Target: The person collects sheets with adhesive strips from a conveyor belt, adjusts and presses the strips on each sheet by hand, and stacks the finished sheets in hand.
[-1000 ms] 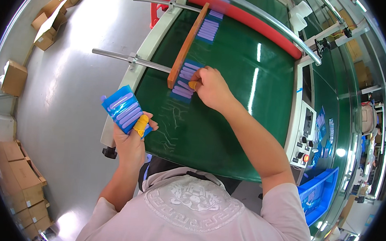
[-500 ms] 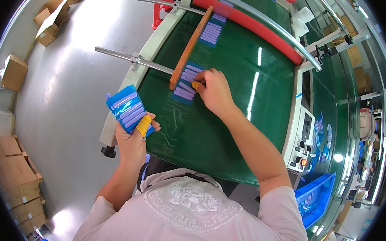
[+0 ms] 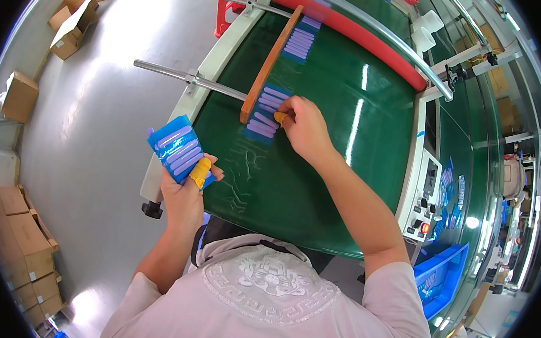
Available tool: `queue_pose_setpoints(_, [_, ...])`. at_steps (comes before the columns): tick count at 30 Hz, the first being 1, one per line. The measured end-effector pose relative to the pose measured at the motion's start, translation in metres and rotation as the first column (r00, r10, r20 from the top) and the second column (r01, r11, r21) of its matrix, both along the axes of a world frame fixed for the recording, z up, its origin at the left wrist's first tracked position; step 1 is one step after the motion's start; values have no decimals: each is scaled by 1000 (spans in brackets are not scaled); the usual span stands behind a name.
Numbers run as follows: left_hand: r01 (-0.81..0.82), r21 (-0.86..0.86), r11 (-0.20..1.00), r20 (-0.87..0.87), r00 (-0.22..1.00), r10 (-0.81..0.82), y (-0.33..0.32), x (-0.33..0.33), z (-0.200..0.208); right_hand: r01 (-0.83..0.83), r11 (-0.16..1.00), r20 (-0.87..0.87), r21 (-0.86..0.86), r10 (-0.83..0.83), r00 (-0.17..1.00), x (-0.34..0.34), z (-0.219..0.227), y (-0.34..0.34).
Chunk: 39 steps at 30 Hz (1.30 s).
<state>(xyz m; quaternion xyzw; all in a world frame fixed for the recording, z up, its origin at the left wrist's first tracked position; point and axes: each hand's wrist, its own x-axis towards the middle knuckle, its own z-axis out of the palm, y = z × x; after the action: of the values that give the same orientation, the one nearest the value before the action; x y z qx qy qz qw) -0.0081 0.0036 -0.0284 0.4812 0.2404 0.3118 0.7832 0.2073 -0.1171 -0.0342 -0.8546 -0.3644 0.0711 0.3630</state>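
Left hand [image 3: 184, 193] curled firmly round a glossy blue packet [image 3: 174, 143] ridged with lilac strips, yellow finger cot [image 3: 201, 170] over the thumb; right hand [image 3: 307, 131] bunches its fingertips at a similar flat packet [image 3: 262, 127], grip unclear, on smooth green belt [image 3: 318, 203] beside a straight wooden rail [image 3: 272, 62].

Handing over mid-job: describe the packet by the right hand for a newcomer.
Find the wooden bar on the green belt. Beside its near end lies a blue packet with purple strips. Unlike the farther packet, it has the right hand at its edge.
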Motion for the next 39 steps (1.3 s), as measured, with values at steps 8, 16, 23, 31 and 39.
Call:
queue_pose_setpoints(8, [42,7,999,21,999,-42,0,0,3,-18,986,-531,164,103,841,-11,44,-10])
queue_pose_setpoints(16, [161,-105,981,74,985,-154,-16,18,18,-212,940,-832,266,335,441,-51,69,-39])
queue_pose_setpoints(23, [151,-131,980,69,987,-143,-23,17,19,-159,956,-810,248,295,507,-57,64,-41])
queue_pose_setpoints(31, [128,-190,973,-34,990,-137,-18,24,29,-119,878,-645,464,427,634,-63,51,-41])
queue_pose_setpoints(39, [49,-175,983,-51,997,-59,-14,24,28,-214,934,-550,286,343,761,-62,46,-35])
